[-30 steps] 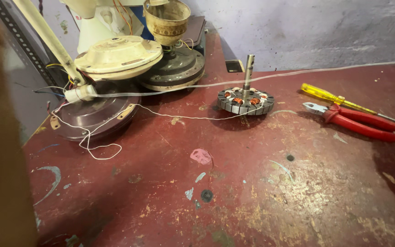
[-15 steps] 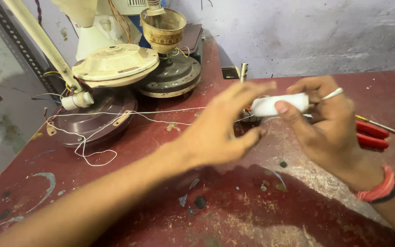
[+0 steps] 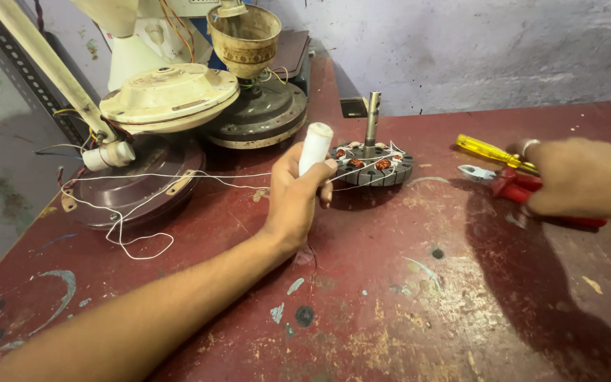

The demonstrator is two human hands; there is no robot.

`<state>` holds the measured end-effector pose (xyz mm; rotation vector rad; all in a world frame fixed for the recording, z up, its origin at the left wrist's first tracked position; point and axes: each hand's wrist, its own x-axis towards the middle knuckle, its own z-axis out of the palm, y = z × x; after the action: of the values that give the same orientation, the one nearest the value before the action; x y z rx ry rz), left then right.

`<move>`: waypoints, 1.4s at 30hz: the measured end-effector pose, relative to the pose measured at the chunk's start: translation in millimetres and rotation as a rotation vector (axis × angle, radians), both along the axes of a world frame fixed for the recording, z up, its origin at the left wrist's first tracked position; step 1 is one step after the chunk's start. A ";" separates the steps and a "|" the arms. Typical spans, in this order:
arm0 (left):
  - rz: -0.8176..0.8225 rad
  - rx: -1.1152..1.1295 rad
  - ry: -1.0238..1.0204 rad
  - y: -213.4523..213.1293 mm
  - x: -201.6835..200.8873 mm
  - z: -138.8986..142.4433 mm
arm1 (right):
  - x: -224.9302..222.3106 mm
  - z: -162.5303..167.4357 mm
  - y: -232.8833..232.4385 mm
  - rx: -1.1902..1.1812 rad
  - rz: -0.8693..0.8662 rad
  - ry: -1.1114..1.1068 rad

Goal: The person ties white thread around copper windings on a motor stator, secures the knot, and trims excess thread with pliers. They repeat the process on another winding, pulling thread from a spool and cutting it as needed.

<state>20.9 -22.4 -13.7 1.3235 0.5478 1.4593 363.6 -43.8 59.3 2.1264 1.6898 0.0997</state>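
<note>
My left hand (image 3: 297, 199) grips a white cylinder (image 3: 316, 145) and holds it upright just left of a fan motor stator (image 3: 376, 168) with copper windings and a metal shaft. My right hand (image 3: 583, 178) is at the right of the table with its fingers curled over the handles of red pliers (image 3: 510, 185). The pliers' metal jaws stick out to the left. A yellow screwdriver (image 3: 486, 150) lies just behind the pliers. A thin white cord (image 3: 143, 212) runs from the stator across the table to the left.
Ceiling fan parts are stacked at the back left: a cream motor cover (image 3: 170, 95), a dark round housing (image 3: 132, 187), a cup-shaped canopy (image 3: 244, 39) and a cream blade arm (image 3: 44, 64). The worn red table (image 3: 404, 311) meets a grey wall (image 3: 496, 49).
One second ago no hands were in view. Half a second ago both hands held the white cylinder over the stator. Now only my left hand holds it, and my right has moved to the pliers.
</note>
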 end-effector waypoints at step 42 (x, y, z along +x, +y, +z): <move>-0.083 0.132 0.013 -36.4 12.1 16.3 | -126.4 -13.3 -68.1 -0.315 -0.171 1.765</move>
<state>33.0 -58.8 2.6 1.4432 0.4055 1.4391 237.1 -111.9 46.0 1.9207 1.8033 -2.4577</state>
